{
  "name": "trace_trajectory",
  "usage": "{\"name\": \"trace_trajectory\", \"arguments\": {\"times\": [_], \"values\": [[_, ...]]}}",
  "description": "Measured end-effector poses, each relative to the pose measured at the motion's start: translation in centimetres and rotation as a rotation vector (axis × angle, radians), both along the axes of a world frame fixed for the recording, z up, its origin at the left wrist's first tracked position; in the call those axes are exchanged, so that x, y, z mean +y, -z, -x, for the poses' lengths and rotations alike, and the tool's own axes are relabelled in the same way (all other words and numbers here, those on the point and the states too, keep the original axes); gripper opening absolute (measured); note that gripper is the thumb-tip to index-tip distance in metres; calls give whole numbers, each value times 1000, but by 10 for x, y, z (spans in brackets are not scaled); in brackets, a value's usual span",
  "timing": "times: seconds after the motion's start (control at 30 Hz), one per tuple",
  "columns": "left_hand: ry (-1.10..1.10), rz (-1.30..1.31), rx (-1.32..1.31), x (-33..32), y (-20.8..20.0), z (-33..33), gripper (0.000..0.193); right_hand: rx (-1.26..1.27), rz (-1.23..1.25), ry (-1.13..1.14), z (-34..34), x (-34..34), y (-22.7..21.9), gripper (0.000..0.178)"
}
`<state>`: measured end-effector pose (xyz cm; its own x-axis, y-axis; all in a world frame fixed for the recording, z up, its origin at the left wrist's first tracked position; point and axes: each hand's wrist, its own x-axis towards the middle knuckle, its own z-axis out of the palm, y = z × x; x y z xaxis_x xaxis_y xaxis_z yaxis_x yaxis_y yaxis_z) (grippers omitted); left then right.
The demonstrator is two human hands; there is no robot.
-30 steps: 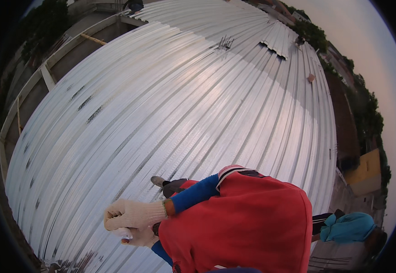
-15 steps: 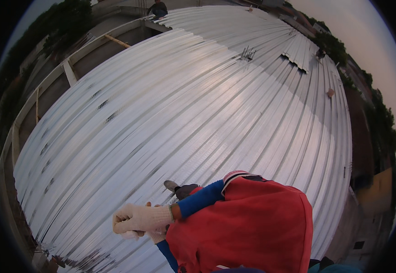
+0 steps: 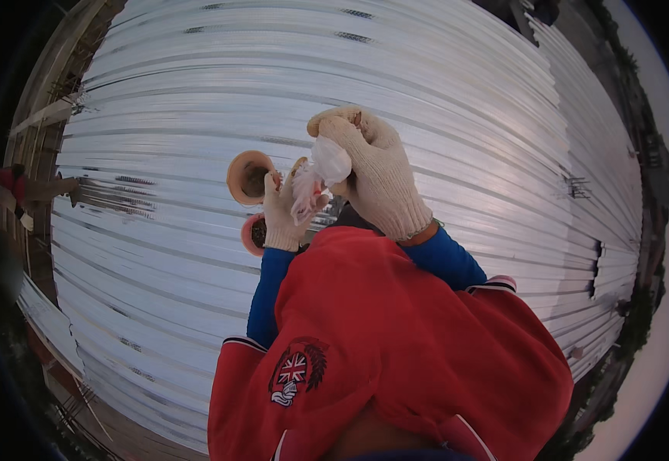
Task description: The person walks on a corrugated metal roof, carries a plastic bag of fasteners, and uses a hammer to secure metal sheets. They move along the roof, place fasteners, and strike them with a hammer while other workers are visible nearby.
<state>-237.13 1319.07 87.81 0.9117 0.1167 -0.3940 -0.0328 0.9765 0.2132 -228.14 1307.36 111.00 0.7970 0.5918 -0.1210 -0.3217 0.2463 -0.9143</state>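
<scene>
Two knit-gloved hands up in front of you, close together, off-white gloves, one plastic bag between them. Your right hand (image 3: 384,173) is the farther one: fingers curled in, thumb bent against the forefinger side, bag gripped at the palm side. Some reddish-brown shows at those fingertips; too small to tell what it is. Your left hand (image 3: 279,219) is nearer and to the left, cupped loosely about the bag's reddish end, some fingers apart. Can't tell how firmly it grips.

Plastic bag (image 3: 331,160): thin, see-through, crumpled. Whitish bulge on the right, against your right hand; pinkish-red part on the left, by your left hand. Contents not readable.

Two tubs sit on the metal roof (image 3: 188,115), just left of your left hand. Orange tub (image 3: 236,178) is the farther one, greyish-brown stuff inside. Pink tub (image 3: 247,235) is nearer, dark bits inside, partly behind your glove and sleeve.

Blue sleeves (image 3: 446,257) on both your arms, under a red shirt (image 3: 426,338) with a dark crest (image 3: 293,371) on the left chest.

Well off to the left, at the roof edge, one co-worker (image 3: 13,184) in a red top. Well off to the right, thin dark rods (image 3: 578,187) poke up from the sheeting.
</scene>
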Motion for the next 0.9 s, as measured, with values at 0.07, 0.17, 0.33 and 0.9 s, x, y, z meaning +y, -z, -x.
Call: {"name": "trace_trajectory", "arguments": {"times": [0.07,0.17,0.33,0.9], "values": [[-50,34,-106,4,-6,6,90,68,-59,-12,-5,-1,4,30],[-46,42,-59,3,-14,8,75,70,-35,-21,-7,10,9,26],[60,-121,-119,6,-6,-3,53,-53,83,19,8,37,-11,21],[-517,-54,2,-19,23,126,33,-568,152,-681,35,19,-13,13]]}}
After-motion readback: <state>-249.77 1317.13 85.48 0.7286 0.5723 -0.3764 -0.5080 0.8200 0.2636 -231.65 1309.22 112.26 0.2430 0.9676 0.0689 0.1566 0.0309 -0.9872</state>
